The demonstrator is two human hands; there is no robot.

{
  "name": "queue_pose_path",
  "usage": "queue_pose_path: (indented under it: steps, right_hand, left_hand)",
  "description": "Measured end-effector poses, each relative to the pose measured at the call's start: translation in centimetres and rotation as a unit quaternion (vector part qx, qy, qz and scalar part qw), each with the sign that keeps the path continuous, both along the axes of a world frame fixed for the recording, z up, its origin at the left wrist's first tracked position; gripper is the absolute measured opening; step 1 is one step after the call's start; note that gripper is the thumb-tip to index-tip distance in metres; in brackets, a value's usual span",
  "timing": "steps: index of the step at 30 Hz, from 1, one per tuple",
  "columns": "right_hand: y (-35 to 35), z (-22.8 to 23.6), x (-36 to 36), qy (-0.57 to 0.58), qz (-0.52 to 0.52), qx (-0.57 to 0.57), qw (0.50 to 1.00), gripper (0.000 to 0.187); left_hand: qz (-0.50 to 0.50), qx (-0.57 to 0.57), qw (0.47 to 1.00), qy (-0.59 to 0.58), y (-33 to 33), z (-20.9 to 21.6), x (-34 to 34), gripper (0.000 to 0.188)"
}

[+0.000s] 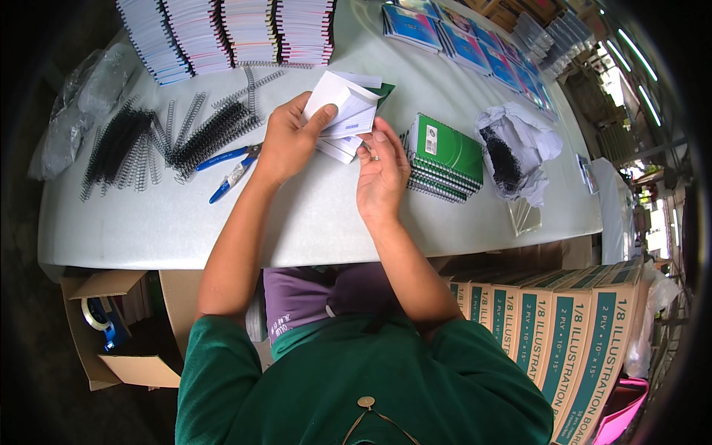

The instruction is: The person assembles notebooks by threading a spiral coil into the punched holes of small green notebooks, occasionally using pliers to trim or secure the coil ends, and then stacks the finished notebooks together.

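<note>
My left hand [285,141] is closed on an unbound notebook [343,100], its thumb pressing on the white pages. The pages are fanned and bent, and a bit of green cover shows behind them. At their lower right corner, my right hand [383,178] pinches the edge between thumb and curled fingers. Just to its right stands a stack of green spiral notebooks [449,148]. Left of my left wrist lie blue-handled pliers [226,158] and a blue-and-white pen-like tool [231,180]. Black spiral coils [119,148] spread out in heaps farther left.
Tall stacks of bound pages [252,33] stand at the back left. Blue-covered books [475,44] lie at the back right. Crumpled white paper [530,141] cradles a dark coil bundle. Beside my seat are board cartons [552,334] and an open cardboard box [141,371].
</note>
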State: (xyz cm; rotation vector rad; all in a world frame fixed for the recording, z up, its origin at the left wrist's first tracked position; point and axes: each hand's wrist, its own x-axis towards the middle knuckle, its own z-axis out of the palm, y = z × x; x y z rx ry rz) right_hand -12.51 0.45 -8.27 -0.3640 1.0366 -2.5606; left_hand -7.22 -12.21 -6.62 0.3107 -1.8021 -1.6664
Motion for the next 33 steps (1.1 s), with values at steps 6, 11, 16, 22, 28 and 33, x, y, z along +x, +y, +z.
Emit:
queue_pose_path:
  steps: [6, 11, 16, 22, 28, 33]
  right_hand:
    - [-0.18, -0.38, -0.18, 0.004, 0.001, 0.018, 1.0, 0.025]
    - [-0.22, -0.32, -0.3, 0.011, 0.021, 0.0, 1.0, 0.026]
    - [-0.36, -0.63, -0.28, 0.019, 0.012, -0.001, 1.0, 0.026]
    - [-0.38, -0.47, -0.33, 0.027, 0.01, -0.004, 1.0, 0.025]
    - [-0.64, -0.24, -0.04, 0.046, -0.012, 0.013, 0.999, 0.025]
    - [-0.69, -0.39, -0.13, 0.039, -0.028, 0.021, 0.999, 0.022]
  left_hand:
    - [-0.007, -0.043, 0.998, -0.037, -0.21, -0.21, 0.09, 0.025]
    - [0.002, -0.033, 0.999, -0.026, -0.08, 0.01, 0.13, 0.026]
    - [-0.004, -0.004, 1.0, -0.012, -0.07, 0.3, 0.13, 0.026]
    - [-0.006, -0.003, 1.0, -0.016, -0.04, 0.32, 0.18, 0.026]
    - [-0.005, -0.016, 1.0, -0.026, 0.11, 0.54, 0.29, 0.026]
    - [-0.009, -0.018, 0.999, -0.029, 0.03, 0.33, 0.22, 0.025]
